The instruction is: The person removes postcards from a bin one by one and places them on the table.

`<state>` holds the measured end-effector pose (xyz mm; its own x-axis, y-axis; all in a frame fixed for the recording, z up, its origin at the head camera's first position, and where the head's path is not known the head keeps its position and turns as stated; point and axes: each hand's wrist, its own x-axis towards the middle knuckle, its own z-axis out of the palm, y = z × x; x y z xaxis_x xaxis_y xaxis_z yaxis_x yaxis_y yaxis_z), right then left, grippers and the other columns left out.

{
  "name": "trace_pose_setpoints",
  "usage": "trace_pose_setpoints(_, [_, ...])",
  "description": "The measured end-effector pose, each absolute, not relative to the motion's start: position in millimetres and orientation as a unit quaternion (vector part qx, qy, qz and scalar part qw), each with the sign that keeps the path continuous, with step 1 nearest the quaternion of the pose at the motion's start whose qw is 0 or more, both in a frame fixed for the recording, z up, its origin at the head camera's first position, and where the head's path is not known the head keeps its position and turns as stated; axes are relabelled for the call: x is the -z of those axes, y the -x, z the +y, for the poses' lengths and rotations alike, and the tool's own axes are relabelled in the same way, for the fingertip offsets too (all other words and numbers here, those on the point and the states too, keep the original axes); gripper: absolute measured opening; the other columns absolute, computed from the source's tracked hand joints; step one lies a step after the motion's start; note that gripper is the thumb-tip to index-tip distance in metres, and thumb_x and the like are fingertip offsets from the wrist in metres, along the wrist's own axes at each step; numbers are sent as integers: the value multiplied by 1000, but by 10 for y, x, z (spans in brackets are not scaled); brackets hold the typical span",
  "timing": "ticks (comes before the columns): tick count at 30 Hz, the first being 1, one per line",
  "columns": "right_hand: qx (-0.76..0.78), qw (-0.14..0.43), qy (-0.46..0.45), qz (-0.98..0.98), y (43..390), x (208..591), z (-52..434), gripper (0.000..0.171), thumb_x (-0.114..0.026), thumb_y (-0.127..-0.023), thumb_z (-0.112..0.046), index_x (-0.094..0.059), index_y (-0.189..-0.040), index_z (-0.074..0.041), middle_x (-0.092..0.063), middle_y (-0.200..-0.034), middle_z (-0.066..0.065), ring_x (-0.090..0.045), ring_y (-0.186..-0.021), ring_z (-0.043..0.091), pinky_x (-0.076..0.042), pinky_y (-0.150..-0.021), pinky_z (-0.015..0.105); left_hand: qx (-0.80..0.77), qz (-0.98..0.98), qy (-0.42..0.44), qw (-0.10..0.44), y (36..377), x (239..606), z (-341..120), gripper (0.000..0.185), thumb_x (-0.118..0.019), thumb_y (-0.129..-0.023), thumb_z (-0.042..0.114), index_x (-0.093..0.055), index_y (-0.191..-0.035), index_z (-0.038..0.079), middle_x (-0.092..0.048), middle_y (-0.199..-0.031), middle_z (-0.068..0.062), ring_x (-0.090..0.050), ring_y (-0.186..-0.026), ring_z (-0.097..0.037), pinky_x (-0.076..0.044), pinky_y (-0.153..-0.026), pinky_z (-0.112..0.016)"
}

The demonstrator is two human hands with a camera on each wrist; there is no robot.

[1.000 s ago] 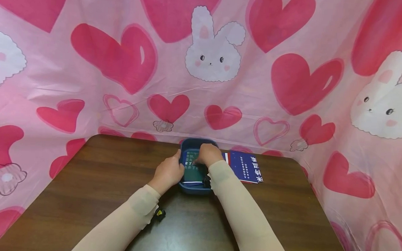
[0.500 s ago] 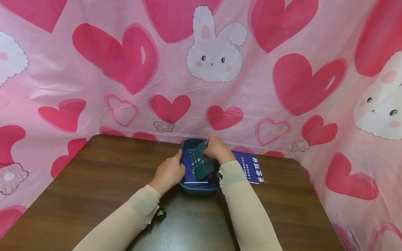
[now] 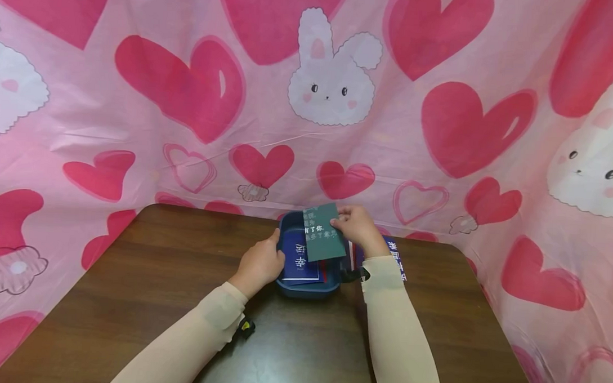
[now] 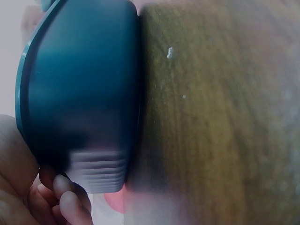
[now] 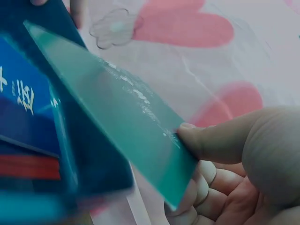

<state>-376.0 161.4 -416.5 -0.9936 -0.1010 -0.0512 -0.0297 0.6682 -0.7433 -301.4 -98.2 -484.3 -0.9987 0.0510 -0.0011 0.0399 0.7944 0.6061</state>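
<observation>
While the left hand [image 3: 257, 264] gripped the tray's [image 3: 308, 288] nine-o'clock rim, the right hand [image 3: 358, 227] pinched a green card [image 3: 324, 232] above it, mid-removal. Its long axis ran twelve to six, text readable upright. Setting it down at three o'clock looked next, needing a flat release.

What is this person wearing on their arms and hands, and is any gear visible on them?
Both arms are covered in snug beige sleeves: the left sleeve and right sleeve end at the wrists. The left hand and right hand are bare, with no gloves or rings to be seen. A small black device with a yellow mark sits at the left wrist, and a black strap at the right.
</observation>
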Motion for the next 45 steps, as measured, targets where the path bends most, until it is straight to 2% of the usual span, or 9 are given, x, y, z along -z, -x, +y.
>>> trace_pose_setpoints(2, [411, 42, 33, 910, 3767, 4161, 1725, 51, -75, -110, -25, -66, -153, 2, -83, -125, 19, -74, -103, 25, -62, -100, 44, -319, 947, -25, 7, 3006, 4838, -978, 70, -61, -112, 27, -41, -176, 7, -75, -147, -24, -72, -86, -30, -59, -67, -42])
trace_pose_setpoints(6, [405, 27, 39, 913, 3747, 4119, 1901, 56, -72, -112, -24, -60, -159, 3, -81, -118, 17, -70, -100, 24, -57, -95, 41, -320, 947, -23, 8, 2994, 4831, -980, 71, -62, -111, 26, -40, -176, 7, -78, -141, -23, -71, -82, -29, -55, -62, -39])
trace_pose_setpoints(9, [403, 24, 42, 914, 3718, 4067, 2022, 58, -71, -112, -23, -57, -161, 4, -80, -115, 18, -69, -105, 28, -56, -98, 45, -321, 947, -21, 8, 2991, 4830, -990, 71, -62, -111, 25, -41, -176, 6, -77, -142, -24, -70, -79, -29, -52, -60, -39])
trace_pose_setpoints(16, [418, 24, 0, 908, 3625, 3951, 2352, 62, -71, -112, -24, -53, -166, 0, -70, -144, 27, -69, -123, 38, -58, -112, 56, -319, 947, -23, 7, 2987, 4834, -1008, 71, -62, -111, 25, -41, -176, 5, -74, -149, -24, -70, -80, -29, -53, -61, -39])
trace_pose_setpoints(23, [458, 29, -46, 887, 3567, 3989, 2660, 61, -64, -114, -18, -47, -170, -1, -58, -164, 30, -57, -149, 44, -46, -129, 61, -316, 948, -24, 8, 2993, 4833, -1013, 71, -61, -111, 24, -40, -176, 5, -76, -144, -25, -69, -78, -29, -52, -60, -38])
trace_pose_setpoints(29, [441, 30, -70, 894, 3560, 4083, 2917, 66, -59, -113, -14, -38, -172, 5, -53, -166, 35, -55, -149, 50, -45, -128, 65, -316, 948, -22, 13, 2995, 4847, -1006, 71, -61, -111, 25, -40, -176, 7, -76, -143, -24, -69, -78, -29, -51, -59, -38])
trace_pose_setpoints(33, [439, 38, -94, 893, 3557, 4162, 3082, 68, -55, -111, -12, -35, -173, 7, -46, -171, 37, -48, -154, 52, -42, -130, 68, -313, 949, -22, 13, 3000, 4847, -1005, 71, -61, -111, 26, -40, -177, 7, -72, -153, -24, -69, -81, -29, -51, -60, -38])
trace_pose_setpoints(41, [454, 67, -147, 876, 3595, 4340, 3232, 68, -56, -111, -18, -38, -174, 1, -45, -171, 32, -51, -141, 46, -46, -126, 67, -317, 948, -25, 10, 3010, 4838, -989, 71, -61, -112, 25, -39, -176, 6, -69, -158, -24, -70, -83, -30, -52, -62, -38])
trace_pose_setpoints(45, [447, 70, -153, 879, 3621, 4436, 3251, 67, -59, -110, -18, -42, -172, 1, -47, -168, 32, -53, -136, 44, -52, -119, 61, -318, 948, -25, 13, 3012, 4841, -978, 71, -61, -112, 25, -39, -177, 6, -71, -154, -24, -69, -81, -29, -51, -61, -38])
